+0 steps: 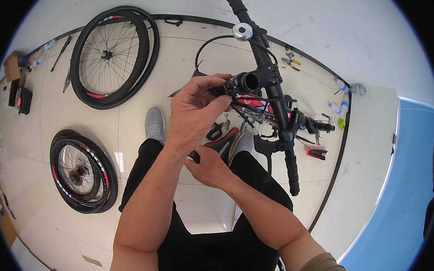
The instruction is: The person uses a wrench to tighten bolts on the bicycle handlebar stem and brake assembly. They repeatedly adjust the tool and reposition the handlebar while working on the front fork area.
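My left hand (199, 107) is closed, its thumb and fingers pinching the bolt side of a black handlebar stem (249, 82) with a round open end. The stem is joined to a black bicycle handlebar (276, 92), which slants from the top down to the lower right and carries a silver bell (242, 32). My right hand (209, 167) is closed lower down, behind my left wrist. From it sticks a short dark piece (195, 157), mostly hidden, so its kind cannot be made out. Below the handlebar lies a red and black bicycle frame (250, 102).
Two groups of wheels and tyres lie on the left: one farther off (107, 55), one nearer (80, 173). Yellow-handled pliers (291, 64) are on the floor beyond the handlebar. Plastic bottles (341, 85) stand along the right wall. A black and red saddle (221, 144) lies between my shoes.
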`<state>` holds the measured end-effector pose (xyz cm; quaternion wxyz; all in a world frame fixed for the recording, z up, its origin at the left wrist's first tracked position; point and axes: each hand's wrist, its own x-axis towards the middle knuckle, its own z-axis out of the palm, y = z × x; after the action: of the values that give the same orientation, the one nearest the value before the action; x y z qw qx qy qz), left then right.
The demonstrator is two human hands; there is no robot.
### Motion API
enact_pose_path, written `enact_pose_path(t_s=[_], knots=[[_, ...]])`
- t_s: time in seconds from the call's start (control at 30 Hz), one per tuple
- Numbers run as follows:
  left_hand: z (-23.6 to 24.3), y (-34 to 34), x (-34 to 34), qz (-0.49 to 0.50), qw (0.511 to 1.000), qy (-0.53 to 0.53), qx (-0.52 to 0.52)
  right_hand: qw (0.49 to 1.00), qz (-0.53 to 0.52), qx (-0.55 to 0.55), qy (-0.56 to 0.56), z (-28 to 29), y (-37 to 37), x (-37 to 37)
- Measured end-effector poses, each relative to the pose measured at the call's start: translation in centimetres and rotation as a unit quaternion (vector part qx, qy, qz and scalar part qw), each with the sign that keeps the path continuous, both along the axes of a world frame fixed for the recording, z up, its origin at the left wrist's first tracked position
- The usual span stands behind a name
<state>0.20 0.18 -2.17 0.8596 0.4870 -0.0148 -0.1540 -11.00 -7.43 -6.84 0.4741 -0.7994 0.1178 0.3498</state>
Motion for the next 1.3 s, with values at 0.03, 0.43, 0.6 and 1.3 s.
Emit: enact_pose_path(t_s=[0.03,0.43,0.6,1.3], knots=[[0.0,0.0,0.0,0.002,1.0,0.001,0.005,1.0,-0.002,0.001,-0.001,-0.1,0.0,-0.1],[0.3,0.0,-0.2,0.001,1.0,0.007,0.011,1.0,-0.005,0.003,-0.002,-0.4,0.3,-0.3],[-0.3,-0.1,-0.3,0.007,0.999,-0.04,0.03,1.0,-0.011,0.004,-0.004,-0.3,0.2,-0.3],[-0.4,-0.2,-0.2,0.011,1.0,-0.016,0.007,1.0,-0.012,0.005,-0.019,-0.4,0.0,-0.3]])
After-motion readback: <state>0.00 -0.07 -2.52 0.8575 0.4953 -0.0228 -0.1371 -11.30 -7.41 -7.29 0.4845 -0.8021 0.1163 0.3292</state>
